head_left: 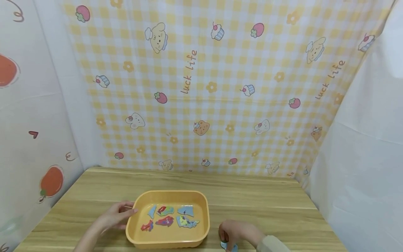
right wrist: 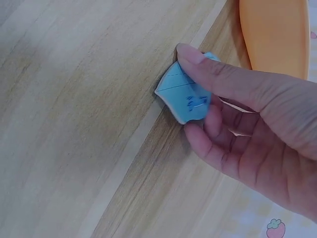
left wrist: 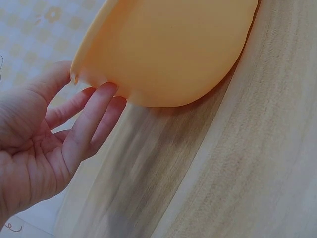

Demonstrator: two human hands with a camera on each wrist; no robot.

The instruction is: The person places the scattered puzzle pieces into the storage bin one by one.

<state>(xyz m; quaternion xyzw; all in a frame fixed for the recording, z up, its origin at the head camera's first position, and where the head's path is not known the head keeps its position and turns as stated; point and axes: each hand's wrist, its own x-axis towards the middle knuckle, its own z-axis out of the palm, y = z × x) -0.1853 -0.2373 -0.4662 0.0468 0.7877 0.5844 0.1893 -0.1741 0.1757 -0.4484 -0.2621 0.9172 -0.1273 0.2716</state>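
My left hand (head_left: 114, 216) grips the left side of a yellow plastic tray (head_left: 171, 241), thumb at the rim and fingers against the outer wall. In the left wrist view, those fingers (left wrist: 91, 116) touch the tray's wall (left wrist: 168, 59) from outside. Right of the tray, my right hand (head_left: 237, 232) pinches a light-blue puzzle piece (right wrist: 179, 91) with dark lines and small blue marks, just at the tabletop. Several irregular printed pieces lie apart inside the tray, among them a red-purple piece (head_left: 164, 221), a blue piece (head_left: 186, 210) and a yellow-and-blue piece (head_left: 186, 222).
A wood-grain table (head_left: 252, 196) carries the tray, which stands left of its middle. Behind the table hangs a yellow checked cloth (head_left: 211, 105) with cartoon prints. Pale cloths (head_left: 365, 168) close off both sides.
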